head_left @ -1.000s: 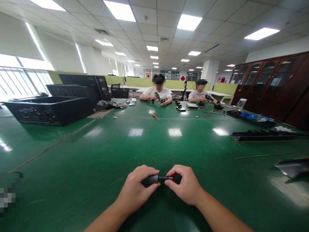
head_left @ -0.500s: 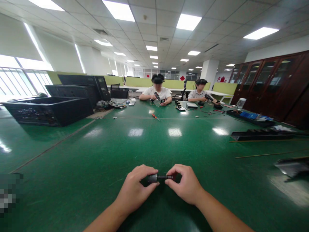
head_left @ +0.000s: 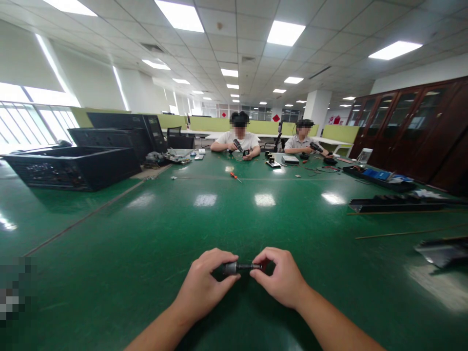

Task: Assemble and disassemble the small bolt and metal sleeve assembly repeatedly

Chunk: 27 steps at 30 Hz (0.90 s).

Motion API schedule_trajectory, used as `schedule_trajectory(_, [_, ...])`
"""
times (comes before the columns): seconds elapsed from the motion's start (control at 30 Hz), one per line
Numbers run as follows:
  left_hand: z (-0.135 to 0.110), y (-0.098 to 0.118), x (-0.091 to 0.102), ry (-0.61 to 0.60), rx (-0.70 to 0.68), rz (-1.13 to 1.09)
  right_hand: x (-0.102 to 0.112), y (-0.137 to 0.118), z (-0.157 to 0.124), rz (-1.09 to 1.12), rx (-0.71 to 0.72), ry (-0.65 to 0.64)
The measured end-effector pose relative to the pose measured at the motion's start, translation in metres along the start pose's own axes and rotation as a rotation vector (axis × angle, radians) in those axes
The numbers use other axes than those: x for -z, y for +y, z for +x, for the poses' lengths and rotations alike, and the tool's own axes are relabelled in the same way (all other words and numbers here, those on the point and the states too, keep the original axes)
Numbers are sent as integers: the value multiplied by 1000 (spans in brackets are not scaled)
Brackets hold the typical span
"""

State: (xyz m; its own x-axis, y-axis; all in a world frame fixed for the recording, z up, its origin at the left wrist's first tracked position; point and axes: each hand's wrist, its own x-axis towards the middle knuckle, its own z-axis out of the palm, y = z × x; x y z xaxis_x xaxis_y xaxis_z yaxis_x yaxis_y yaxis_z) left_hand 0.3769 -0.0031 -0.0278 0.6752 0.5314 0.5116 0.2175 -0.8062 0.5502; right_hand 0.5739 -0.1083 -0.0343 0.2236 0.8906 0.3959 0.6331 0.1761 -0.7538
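Note:
My left hand (head_left: 205,283) and my right hand (head_left: 281,278) meet low in the middle of the view, just above the green table (head_left: 153,229). Between them is a small dark cylindrical part (head_left: 237,267) with a thin shaft pointing right. The left fingers pinch the thicker grey-black end. The right fingers pinch the shaft's far end, where something red shows behind the fingertips. Both hands are closed round the part, which lies level.
Black computer cases (head_left: 78,168) stand at the left. Two people sit at the far end handling tools, with a red screwdriver (head_left: 235,176) lying in front of them. Long black trays (head_left: 398,204), thin rods (head_left: 400,234) and a dark metal piece (head_left: 442,252) lie at the right.
The hands and the part have risen very slightly in the view. The grip is unchanged.

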Motion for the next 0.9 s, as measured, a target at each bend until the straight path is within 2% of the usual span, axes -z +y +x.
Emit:
schedule_trajectory(0.57, [1, -1, 0, 5, 11, 19, 0, 0, 0, -14, 3, 8])
schedule_trajectory(0.77, [3, -2, 1, -30, 87, 44, -1, 0, 0, -7, 3, 13])
schedule_trajectory(0.9, [4, -9, 1, 4, 99, 94, 2, -4, -1, 63, -4, 29])
